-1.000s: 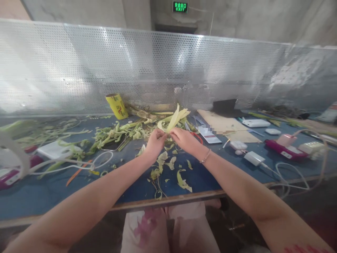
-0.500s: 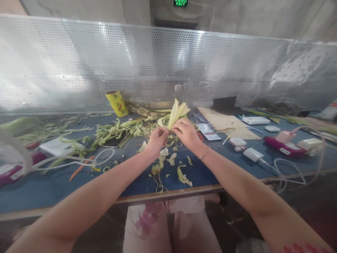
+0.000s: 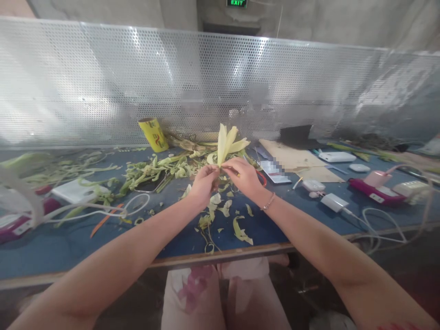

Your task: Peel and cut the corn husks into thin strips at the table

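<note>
Both my hands meet over the middle of the blue table (image 3: 51, 250). My left hand (image 3: 203, 182) and my right hand (image 3: 243, 176) are closed on the base of a bunch of pale yellow-green leaf strips (image 3: 227, 143), which fans upward between them. A thin bracelet sits on my right wrist. Cut green scraps (image 3: 225, 211) lie on the table just below my hands. Red-handled scissors (image 3: 260, 177) lie partly hidden behind my right hand.
A heap of green leaf strips (image 3: 156, 170) lies left of my hands, with a yellow roll (image 3: 153, 134) behind it. White cables (image 3: 103, 211), a white box (image 3: 76, 190), chargers (image 3: 333, 201), pink devices (image 3: 373, 190) and cardboard (image 3: 292, 160) crowd the table. A perforated metal screen (image 3: 103, 87) backs it.
The leaf bunch has tipped more upright and fanned out wider between my hands. My hands stayed together on its base, shifting only slightly.
</note>
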